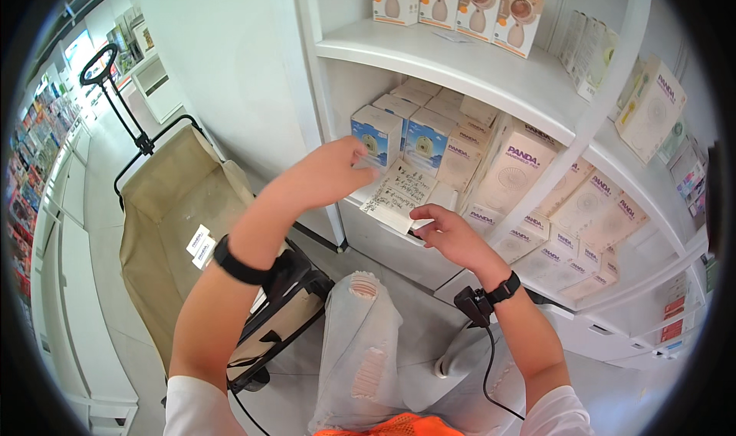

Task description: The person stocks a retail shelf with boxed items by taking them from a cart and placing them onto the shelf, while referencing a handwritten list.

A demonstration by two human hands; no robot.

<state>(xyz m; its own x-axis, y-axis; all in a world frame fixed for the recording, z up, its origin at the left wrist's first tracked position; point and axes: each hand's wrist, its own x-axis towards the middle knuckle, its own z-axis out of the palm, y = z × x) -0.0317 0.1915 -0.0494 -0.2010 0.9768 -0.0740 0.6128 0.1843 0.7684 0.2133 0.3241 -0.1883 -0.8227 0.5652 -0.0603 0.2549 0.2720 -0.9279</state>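
My left hand (333,175) is at the front of a lower shelf, its fingers bent and apart around no visible object. Close beside its fingertips stands a blue-and-white box (374,137) with a small green device pictured on it. A similar blue box (426,141) is just to the right. In front of these boxes, a sheet of paper with handwriting (400,194) lies sloping over the shelf's front edge. Near the paper's lower right corner is my right hand (454,240), with thumb and forefinger apart; whether it touches the paper I cannot tell.
Pale handheld-fan boxes (514,166) are stacked rightward on the lower shelf. Several orange-and-white boxes (475,10) line the upper shelf (460,51). At my left stands a tan fabric wagon (157,213) with white cards (201,246) inside. A black-edged case (280,321) rests beside my leg.
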